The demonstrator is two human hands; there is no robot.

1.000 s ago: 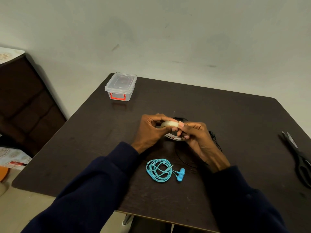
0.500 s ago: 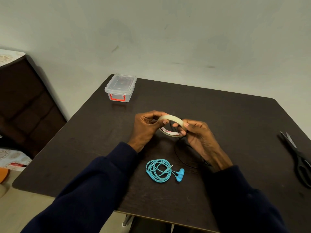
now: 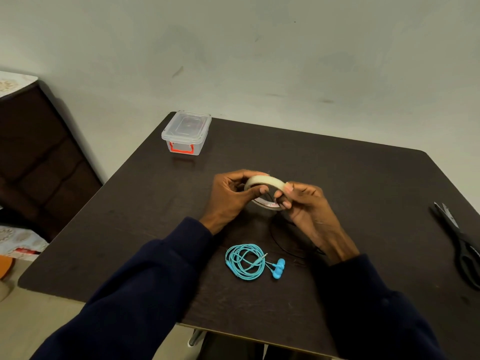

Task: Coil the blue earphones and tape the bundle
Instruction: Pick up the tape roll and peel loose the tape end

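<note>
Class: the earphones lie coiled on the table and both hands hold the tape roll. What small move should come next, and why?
Probably pick a strip loose from the roll with the right hand while the left hand steadies it: the earphones are coiled but untaped, and no loose strip shows.

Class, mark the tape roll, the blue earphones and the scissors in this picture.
tape roll [image 3: 265,181], head view, top of outer band.
blue earphones [image 3: 235,267], head view, coiled cable.
scissors [image 3: 457,233], head view, near the pivot.

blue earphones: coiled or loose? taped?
Coiled, untaped. The blue earphones lie in a round loop on the table; no tape shows on them. The left hand and right hand hold the tape roll.
</note>
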